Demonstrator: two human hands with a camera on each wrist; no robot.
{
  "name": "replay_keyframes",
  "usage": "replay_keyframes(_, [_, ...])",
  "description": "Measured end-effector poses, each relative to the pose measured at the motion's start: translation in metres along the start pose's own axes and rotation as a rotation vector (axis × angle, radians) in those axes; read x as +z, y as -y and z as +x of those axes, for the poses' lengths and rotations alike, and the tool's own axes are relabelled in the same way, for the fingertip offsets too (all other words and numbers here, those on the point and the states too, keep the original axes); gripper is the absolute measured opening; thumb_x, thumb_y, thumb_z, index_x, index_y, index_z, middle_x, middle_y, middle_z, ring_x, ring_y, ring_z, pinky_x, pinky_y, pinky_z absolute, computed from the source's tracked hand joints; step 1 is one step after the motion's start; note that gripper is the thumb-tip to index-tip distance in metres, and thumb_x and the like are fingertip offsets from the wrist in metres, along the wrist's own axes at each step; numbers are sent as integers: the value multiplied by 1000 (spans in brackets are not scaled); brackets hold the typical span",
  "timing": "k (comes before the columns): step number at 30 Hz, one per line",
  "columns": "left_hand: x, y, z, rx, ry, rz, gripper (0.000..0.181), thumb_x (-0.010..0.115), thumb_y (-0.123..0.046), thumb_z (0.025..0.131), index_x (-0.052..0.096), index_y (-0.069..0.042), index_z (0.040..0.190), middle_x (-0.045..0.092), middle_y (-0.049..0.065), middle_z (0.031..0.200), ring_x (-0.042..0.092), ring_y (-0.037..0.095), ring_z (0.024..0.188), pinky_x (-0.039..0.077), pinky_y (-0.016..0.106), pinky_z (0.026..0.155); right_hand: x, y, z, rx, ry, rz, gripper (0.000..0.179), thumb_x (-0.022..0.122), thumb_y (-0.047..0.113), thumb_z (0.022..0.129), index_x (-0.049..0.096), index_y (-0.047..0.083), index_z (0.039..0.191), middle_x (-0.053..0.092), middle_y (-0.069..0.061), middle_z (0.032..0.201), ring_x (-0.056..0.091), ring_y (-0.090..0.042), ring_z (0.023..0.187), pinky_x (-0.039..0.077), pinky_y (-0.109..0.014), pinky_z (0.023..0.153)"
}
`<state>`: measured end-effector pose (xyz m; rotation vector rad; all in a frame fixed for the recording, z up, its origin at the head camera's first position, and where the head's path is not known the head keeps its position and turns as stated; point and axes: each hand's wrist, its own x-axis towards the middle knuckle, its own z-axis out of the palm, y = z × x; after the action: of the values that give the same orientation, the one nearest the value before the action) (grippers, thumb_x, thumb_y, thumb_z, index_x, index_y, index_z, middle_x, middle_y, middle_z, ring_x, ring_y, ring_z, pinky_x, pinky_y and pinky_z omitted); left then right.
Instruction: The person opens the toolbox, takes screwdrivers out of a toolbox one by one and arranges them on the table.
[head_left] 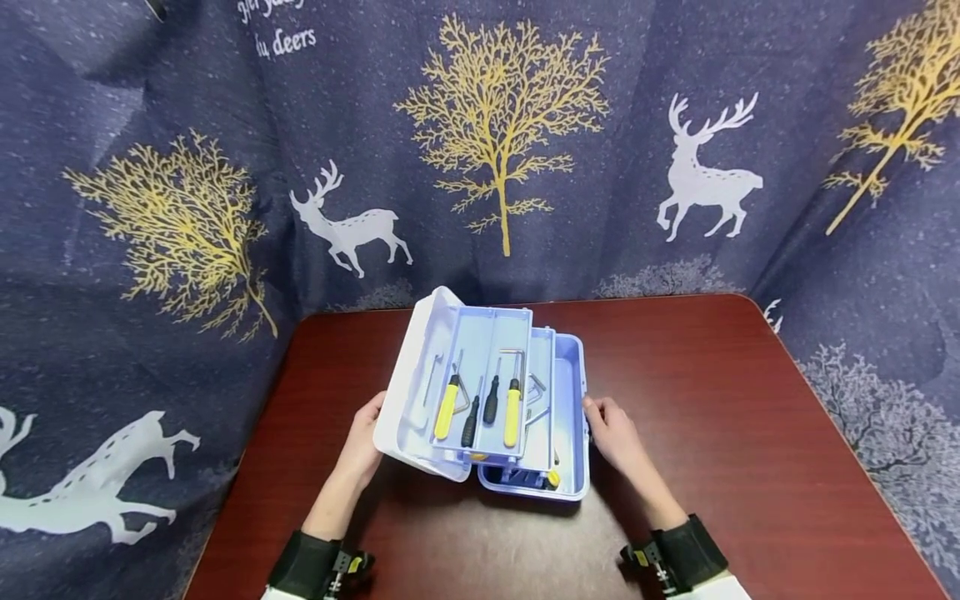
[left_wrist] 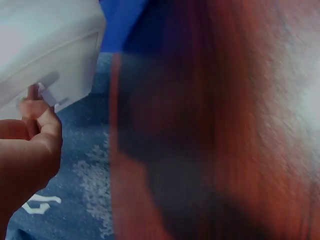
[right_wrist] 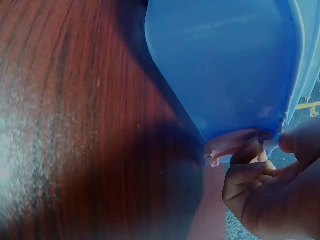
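A toolbox stands open on the table, its white lid (head_left: 400,392) tipped over to the left and its blue base (head_left: 574,417) on the right. My left hand (head_left: 362,446) grips the lid's outer side, with fingertips at a small latch part (left_wrist: 46,95) in the left wrist view. At the base's right wall, my right hand (head_left: 617,433) holds the rim with curled fingers by a latch (right_wrist: 227,145). Between the hands, the raised upper tray (head_left: 476,329) carries two yellow-handled screwdrivers (head_left: 447,408) and two black ones (head_left: 491,402). Hex keys (head_left: 536,388) lie in the tray below.
The dark red wooden table (head_left: 675,375) extends around the toolbox on all sides. Behind its back edge hangs a blue curtain (head_left: 600,208) with deer and trees. A yellow-ended item (head_left: 552,479) shows in the base under the trays.
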<state>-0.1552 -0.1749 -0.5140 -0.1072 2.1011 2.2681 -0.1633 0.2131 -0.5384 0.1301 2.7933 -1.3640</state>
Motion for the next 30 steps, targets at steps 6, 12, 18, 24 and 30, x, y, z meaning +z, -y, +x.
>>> replay_keyframes(6, [-9,-1,-1,-198,42,-28,80,24,-60,110,45,9,145,65,8,115,61,13,103,53,27,88,1,0,-1,-2,-19,-6,37,50,28,110,63,-7,112,69,-19,97,65,-36,93,52,-52,87])
replay_keyframes(12, [-20,4,-1,-147,55,67,81,22,-63,109,49,5,143,64,16,119,64,18,104,55,32,86,3,-2,0,-9,-17,4,37,48,26,110,61,-8,111,69,-23,100,65,-39,96,52,-55,89])
replay_keyframes(18, [-27,15,-2,-86,84,123,69,23,-51,113,42,3,151,57,14,134,58,8,113,49,23,94,4,-3,2,-14,-20,15,36,48,25,110,60,-8,111,69,-24,101,65,-39,97,51,-56,89])
replay_keyframes(24, [-31,29,-3,-7,13,125,45,38,-27,114,48,8,141,63,7,118,63,11,101,55,27,85,-1,-5,2,-3,-14,15,36,49,25,110,61,-8,112,69,-24,104,65,-39,99,51,-54,90])
replay_keyframes(30, [-39,42,-6,33,-33,454,38,50,-22,109,64,7,130,73,17,107,66,7,86,55,23,78,-4,-7,5,8,-2,7,37,49,25,110,61,-10,115,70,-28,111,65,-44,107,50,-57,95])
